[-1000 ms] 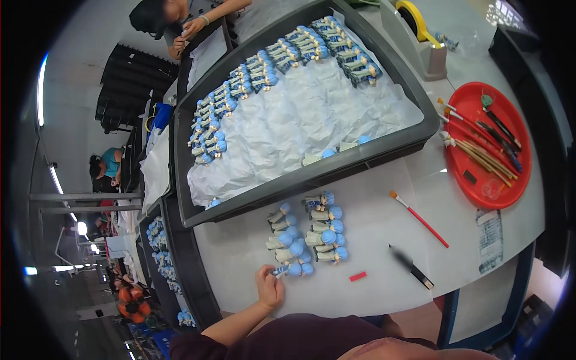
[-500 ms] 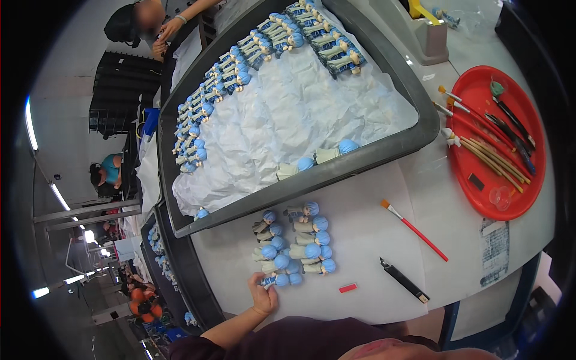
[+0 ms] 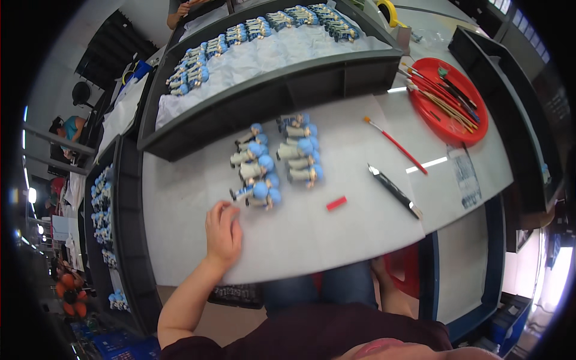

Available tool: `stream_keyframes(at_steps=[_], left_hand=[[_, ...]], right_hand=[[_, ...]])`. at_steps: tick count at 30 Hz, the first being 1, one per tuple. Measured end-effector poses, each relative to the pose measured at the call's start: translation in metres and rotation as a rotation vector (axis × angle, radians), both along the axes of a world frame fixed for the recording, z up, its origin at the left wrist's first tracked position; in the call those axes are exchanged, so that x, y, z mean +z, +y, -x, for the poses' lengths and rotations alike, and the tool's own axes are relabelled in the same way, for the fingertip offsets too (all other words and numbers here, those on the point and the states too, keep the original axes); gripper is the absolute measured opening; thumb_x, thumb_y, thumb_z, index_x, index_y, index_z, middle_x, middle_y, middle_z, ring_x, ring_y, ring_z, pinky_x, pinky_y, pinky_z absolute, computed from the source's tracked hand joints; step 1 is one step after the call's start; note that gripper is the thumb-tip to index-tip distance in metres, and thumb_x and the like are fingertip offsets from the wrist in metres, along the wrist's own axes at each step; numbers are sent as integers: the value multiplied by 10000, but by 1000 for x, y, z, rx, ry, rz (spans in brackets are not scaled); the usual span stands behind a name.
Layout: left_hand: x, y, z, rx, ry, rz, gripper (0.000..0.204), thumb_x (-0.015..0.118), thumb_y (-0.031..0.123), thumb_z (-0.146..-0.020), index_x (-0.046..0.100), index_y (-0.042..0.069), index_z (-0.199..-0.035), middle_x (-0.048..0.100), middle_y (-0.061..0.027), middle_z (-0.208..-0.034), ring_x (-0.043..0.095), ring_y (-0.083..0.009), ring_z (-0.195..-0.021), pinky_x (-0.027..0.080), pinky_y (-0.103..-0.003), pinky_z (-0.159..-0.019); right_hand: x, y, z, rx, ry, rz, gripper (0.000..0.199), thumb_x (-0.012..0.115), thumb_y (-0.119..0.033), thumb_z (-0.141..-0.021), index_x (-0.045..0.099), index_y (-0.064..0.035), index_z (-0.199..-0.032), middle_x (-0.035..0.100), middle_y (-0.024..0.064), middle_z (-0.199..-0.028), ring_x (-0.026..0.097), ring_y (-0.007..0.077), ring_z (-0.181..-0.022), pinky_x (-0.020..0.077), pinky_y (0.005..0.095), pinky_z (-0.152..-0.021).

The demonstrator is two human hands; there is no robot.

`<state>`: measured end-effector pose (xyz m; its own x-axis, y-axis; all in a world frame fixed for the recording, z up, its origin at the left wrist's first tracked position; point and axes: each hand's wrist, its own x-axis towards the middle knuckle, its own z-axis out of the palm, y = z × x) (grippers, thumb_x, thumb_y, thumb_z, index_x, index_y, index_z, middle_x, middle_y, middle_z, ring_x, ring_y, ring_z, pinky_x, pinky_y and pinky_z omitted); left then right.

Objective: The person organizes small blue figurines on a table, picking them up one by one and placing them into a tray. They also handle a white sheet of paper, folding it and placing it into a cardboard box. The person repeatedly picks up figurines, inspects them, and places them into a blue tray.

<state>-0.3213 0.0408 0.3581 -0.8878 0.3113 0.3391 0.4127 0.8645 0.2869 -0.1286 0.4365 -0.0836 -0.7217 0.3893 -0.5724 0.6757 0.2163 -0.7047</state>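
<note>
1. Our bare left hand [image 3: 224, 237] is released — loosely curled, just beside the small blue-haired, pale-clothed figurines [image 3: 264, 163] lying in two columns on the smooth whitish tabletop [image 3: 288, 240].
2. Our right hand [image 3: 379, 267] is mostly hidden past the tabletop's edge — we cannot tell its grip.

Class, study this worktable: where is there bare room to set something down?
Bare table lies between the left hand and red block, and between the figures on it and the brush. Crowded: among those figures and inside the red bowl.
</note>
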Motion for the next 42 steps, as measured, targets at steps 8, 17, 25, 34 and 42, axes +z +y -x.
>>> stream_keyframes(at_steps=[8, 17, 25, 34, 42], left_hand=[[7, 4, -68, -38, -5, -55, 332, 518, 59, -765, 490, -14, -1088, 443, -235, -1158, 435, -375, -1059, 366, -418, -907], [-25, 20, -89, 46, 219, -171, 333, 548, 176, -779, 512, 1, -1060, 459, -193, -1168, 407, -352, -1109, 339, -443, -920], [-13, 14, -90, 99, 242, -177, 271, 585, 134, -742, 552, 6, -978, 523, -189, -1096, 481, -352, -1035, 398, -428, -859], [-14, 15, -77, 129, 174, -145, 179, 592, 140, -678, 605, 43, -827, 596, -144, -982, 563, -318, -922, 439, -394, -738], [-18, 16, -72, 138, 142, -39, 197, 561, 181, -683, 597, 57, -831, 593, -139, -984, 562, -306, -918, 433, -371, -712]], right_hand=[[231, -35, -4, 176, 660, -122, 284, 569, -133, -806, 561, 17, -1047, 635, 147, -872, 616, 200, -822, 471, 291, -711], [484, -65, 80, 562, 1125, -348, 248, 542, 41, -787, 567, 15, -1033, 614, 74, -798, 598, 114, -709, 481, 239, -658], [589, -104, 319, 734, 1220, -713, 327, 535, -13, -752, 543, -43, -1077, 605, 100, -852, 594, 208, -720, 471, 291, -658], [561, -84, 544, 1054, 552, -1189, 779, 577, 70, -568, 351, -131, -1286, 389, 102, -1292, 385, 290, -1180, 386, 357, -945], [545, -92, 586, 1242, 316, -1397, 955, 625, 85, -525, 258, -210, -1356, 303, 69, -1351, 362, 260, -1213, 406, 354, -945]])
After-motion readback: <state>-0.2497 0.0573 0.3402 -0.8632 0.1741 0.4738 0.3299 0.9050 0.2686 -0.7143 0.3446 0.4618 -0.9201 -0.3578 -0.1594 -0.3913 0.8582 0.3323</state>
